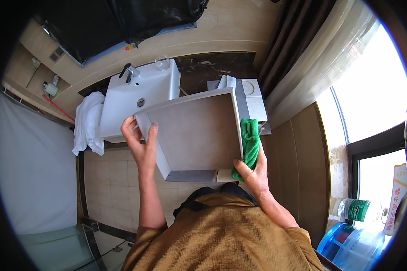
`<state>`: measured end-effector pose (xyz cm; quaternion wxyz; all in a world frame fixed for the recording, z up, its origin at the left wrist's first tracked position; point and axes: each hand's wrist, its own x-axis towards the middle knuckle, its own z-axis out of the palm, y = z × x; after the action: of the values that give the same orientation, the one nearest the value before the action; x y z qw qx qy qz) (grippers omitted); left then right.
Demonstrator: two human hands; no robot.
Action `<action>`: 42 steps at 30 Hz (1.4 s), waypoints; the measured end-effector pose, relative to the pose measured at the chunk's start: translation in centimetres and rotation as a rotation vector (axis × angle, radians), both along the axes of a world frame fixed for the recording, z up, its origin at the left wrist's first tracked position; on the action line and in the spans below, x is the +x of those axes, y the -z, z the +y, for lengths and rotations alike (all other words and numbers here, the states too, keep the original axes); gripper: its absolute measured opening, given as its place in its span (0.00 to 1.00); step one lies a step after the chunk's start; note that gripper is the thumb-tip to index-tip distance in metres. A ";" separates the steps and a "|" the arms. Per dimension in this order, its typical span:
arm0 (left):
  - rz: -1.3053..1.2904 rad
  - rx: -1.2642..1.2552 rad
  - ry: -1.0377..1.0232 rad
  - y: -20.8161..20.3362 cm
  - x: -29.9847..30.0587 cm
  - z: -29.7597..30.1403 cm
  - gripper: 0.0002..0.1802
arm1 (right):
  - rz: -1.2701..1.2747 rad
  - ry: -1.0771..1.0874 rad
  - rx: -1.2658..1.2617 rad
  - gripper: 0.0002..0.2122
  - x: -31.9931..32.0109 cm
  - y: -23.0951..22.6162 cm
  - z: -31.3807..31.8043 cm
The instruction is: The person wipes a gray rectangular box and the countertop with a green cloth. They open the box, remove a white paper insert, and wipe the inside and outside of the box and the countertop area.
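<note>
A shallow rectangular tray (196,133), greyish inside with pale walls, is held up in front of my body, its open side facing me. My left hand (142,147) grips its left wall, thumb inside and fingers around the outer side. At the opposite wall, my right hand (255,174) is closed on a green cloth (250,141), which lies along the tray's outer right side. The right thumb is near the tray's lower right corner. Most of the right fingers are hidden behind the cloth.
Beyond the tray is a white washbasin (122,106) with a tap (129,72) and a clear glass (163,62). A white towel (89,122) hangs at its left. A pale box (253,101) stands on the dark counter. Plastic bottles (355,244) stand by the window at right.
</note>
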<state>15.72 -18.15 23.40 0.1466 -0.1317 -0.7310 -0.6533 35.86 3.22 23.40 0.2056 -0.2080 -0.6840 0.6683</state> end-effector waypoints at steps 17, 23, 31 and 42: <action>-0.109 0.382 0.406 -3.7 9.8 7.9 0.12 | 0.277 0.177 0.959 0.42 -0.6 0.3 -4.5; -0.345 0.467 0.541 -4.9 7.0 4.3 0.11 | 0.336 -0.058 0.706 0.33 0.6 0.4 -4.6; -0.391 0.558 0.427 -5.2 7.3 2.6 0.20 | 0.458 -0.200 0.775 0.30 1.2 -0.6 -6.0; -0.296 0.182 -0.057 -2.9 7.4 1.1 0.41 | 0.642 -0.130 1.177 0.22 0.6 -2.0 -7.0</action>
<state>23.15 -17.09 26.27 0.0672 0.0004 -0.6860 -0.7245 36.50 -3.75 25.38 0.4370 0.1893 -0.8504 0.2236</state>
